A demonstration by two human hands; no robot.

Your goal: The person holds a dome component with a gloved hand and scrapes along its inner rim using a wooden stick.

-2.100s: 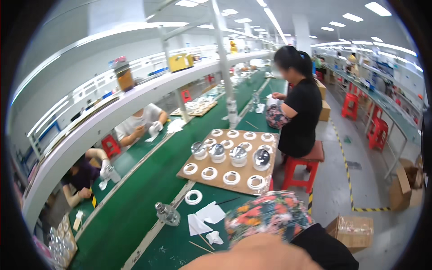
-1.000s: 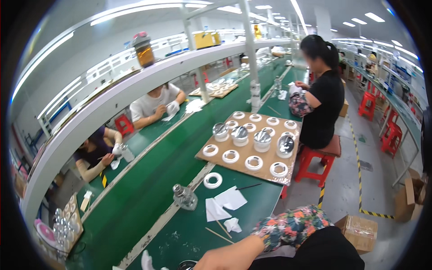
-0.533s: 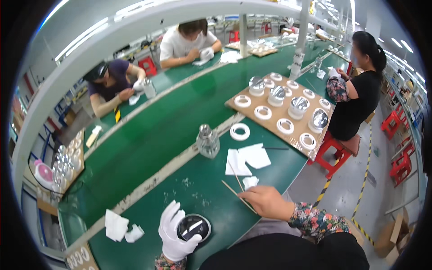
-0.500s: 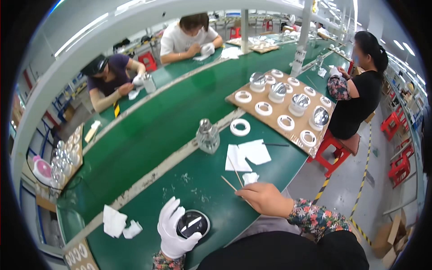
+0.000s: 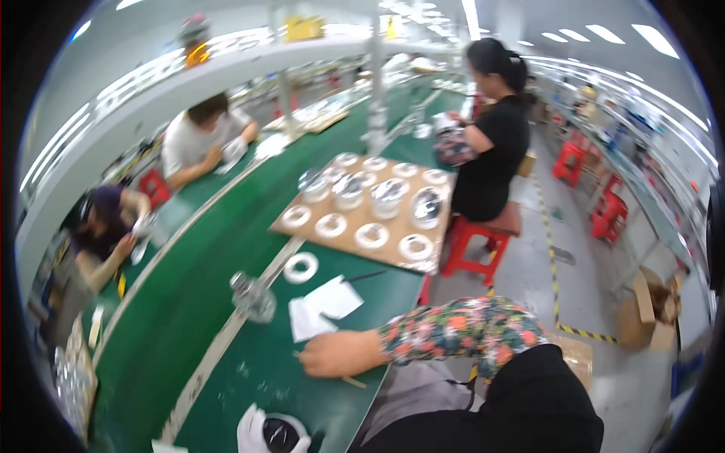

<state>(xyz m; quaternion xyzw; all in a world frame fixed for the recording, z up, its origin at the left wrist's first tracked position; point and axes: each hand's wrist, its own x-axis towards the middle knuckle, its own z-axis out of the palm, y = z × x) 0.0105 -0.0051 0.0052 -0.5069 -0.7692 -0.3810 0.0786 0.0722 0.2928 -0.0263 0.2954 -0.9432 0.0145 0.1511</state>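
My left hand [image 5: 249,432], in a white glove, curls around a round, glossy black part [image 5: 279,435] at the bottom of the view, and the frame's edge cuts off some of the glove. My bare right hand [image 5: 341,356] is closed, palm down, low over the green table. A thin wooden stick [image 5: 353,382] sticks out from under it and is held in the fingers, which are partly hidden. Just beyond that hand lie white paper wipes [image 5: 326,303] and a dark thin rod [image 5: 367,276]. A white ring [image 5: 300,267] sits farther off.
A clear glass bottle [image 5: 254,298] stands left of the wipes. On a brown board [image 5: 347,236] are several white rings and shiny domed parts. Co-workers sit across the bench and at the far right. A red stool [image 5: 476,253] and an open carton [image 5: 648,311] stand on the floor.
The view has swung right, so the bench sits farther left and lower. My right hand has moved up to the wipes with the stick. My left hand stays around the black part.
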